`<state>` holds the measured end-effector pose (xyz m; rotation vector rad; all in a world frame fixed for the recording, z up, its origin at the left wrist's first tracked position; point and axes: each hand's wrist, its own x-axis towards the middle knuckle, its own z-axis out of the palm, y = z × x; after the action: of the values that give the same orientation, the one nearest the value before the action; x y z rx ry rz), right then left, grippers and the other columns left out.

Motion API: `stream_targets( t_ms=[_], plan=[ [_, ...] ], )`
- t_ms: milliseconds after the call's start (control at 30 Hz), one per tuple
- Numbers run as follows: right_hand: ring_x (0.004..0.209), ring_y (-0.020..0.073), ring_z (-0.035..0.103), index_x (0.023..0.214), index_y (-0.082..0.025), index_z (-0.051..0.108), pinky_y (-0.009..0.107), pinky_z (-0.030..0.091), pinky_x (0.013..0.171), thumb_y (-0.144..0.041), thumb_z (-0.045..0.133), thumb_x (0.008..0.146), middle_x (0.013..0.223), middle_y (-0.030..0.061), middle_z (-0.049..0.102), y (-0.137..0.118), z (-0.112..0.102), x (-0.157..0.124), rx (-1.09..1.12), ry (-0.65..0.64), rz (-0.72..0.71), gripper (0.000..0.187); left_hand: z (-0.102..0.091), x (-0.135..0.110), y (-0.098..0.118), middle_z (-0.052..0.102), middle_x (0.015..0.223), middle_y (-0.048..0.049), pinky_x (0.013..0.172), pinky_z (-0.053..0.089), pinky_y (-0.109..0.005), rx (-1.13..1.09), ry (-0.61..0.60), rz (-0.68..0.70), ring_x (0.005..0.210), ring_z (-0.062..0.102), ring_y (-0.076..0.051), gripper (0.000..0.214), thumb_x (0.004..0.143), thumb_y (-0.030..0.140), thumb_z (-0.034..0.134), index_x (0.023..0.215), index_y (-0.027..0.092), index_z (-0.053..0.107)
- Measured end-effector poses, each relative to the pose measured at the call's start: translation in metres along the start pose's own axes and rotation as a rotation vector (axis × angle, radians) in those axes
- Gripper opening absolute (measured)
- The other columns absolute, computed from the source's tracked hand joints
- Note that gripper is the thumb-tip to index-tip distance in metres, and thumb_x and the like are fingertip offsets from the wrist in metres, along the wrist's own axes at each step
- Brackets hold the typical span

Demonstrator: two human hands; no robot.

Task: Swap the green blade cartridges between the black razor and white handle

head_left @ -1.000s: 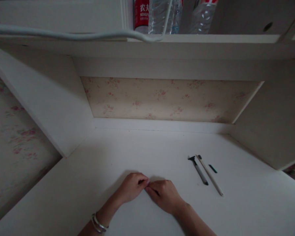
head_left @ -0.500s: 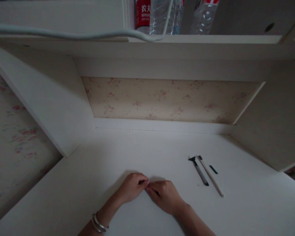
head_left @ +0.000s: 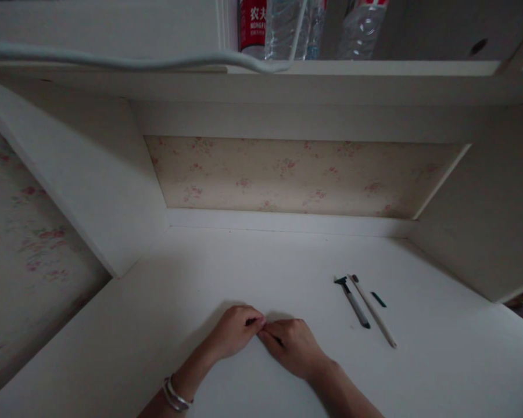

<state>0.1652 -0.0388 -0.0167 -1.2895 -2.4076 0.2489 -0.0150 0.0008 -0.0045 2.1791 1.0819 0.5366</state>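
Observation:
My left hand point(head_left: 234, 333) and my right hand point(head_left: 293, 346) rest on the white desk point(head_left: 253, 273) near its front edge, fingertips meeting in the middle. Both hands have curled, pinched fingers. Something small and dark shows between the fingers, too small to name. Silver bracelets point(head_left: 175, 396) circle my left wrist. To the right of my hands lie a dark grey pen part with a clip point(head_left: 352, 301), a thin white refill-like stick point(head_left: 373, 310) and a tiny dark green piece point(head_left: 378, 299).
White side panels point(head_left: 91, 191) wall the desk on the left and right, with floral wallpaper point(head_left: 296, 174) at the back. Above runs a shelf point(head_left: 375, 68) holding plastic bottles point(head_left: 287, 26), and a pale cable point(head_left: 113, 61) hangs along its edge.

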Motion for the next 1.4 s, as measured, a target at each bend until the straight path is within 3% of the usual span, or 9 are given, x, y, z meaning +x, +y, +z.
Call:
stream_targets(
  t_ms=[1033, 1167, 1300, 1400],
  plan=[
    [0.060, 0.0125, 0.061, 0.072, -0.022, 0.064, 0.022, 0.035, 0.057, -0.028, 0.040, 0.096, 0.066, -0.0018, 0.067, 0.002, -0.009, 0.001, 0.024, 0.035, 0.020, 0.034, 0.001, 0.000, 0.000, 0.063, 0.069, 0.0001, 0.061, 0.034, -0.022, -0.001, -0.009, -0.033, 0.067, 0.053, -0.014, 0.034, 0.090, 0.033, 0.042, 0.071, 0.017, 0.067],
    [0.066, 0.0147, 0.062, 0.078, -0.021, 0.066, 0.023, 0.036, 0.062, -0.031, 0.037, 0.097, 0.072, 0.0018, 0.068, 0.023, -0.022, 0.000, -0.033, 0.199, 0.184, 0.036, 0.000, -0.001, 0.001, 0.061, 0.068, 0.0006, 0.059, 0.034, -0.022, -0.011, -0.011, -0.047, 0.066, 0.052, -0.013, 0.035, 0.090, 0.036, 0.042, 0.072, 0.017, 0.067],
    [0.072, 0.0185, 0.061, 0.089, -0.021, 0.067, 0.026, 0.037, 0.065, -0.036, 0.036, 0.097, 0.078, 0.0046, 0.067, 0.055, -0.038, -0.006, -0.188, 0.413, 0.479, 0.035, 0.000, -0.001, 0.000, 0.061, 0.070, 0.0005, 0.061, 0.034, -0.022, -0.028, -0.015, -0.038, 0.067, 0.052, -0.013, 0.034, 0.090, 0.035, 0.043, 0.074, 0.017, 0.068],
    [0.082, 0.0230, 0.060, 0.102, -0.019, 0.065, 0.031, 0.040, 0.072, -0.035, 0.040, 0.094, 0.090, 0.0083, 0.066, 0.075, -0.050, -0.012, -0.357, 0.489, 0.667, 0.031, 0.000, -0.001, -0.001, 0.058, 0.065, 0.0014, 0.059, 0.033, -0.023, -0.016, -0.015, -0.041, 0.064, 0.051, -0.013, 0.036, 0.089, 0.036, 0.043, 0.070, 0.017, 0.066]
  ],
)
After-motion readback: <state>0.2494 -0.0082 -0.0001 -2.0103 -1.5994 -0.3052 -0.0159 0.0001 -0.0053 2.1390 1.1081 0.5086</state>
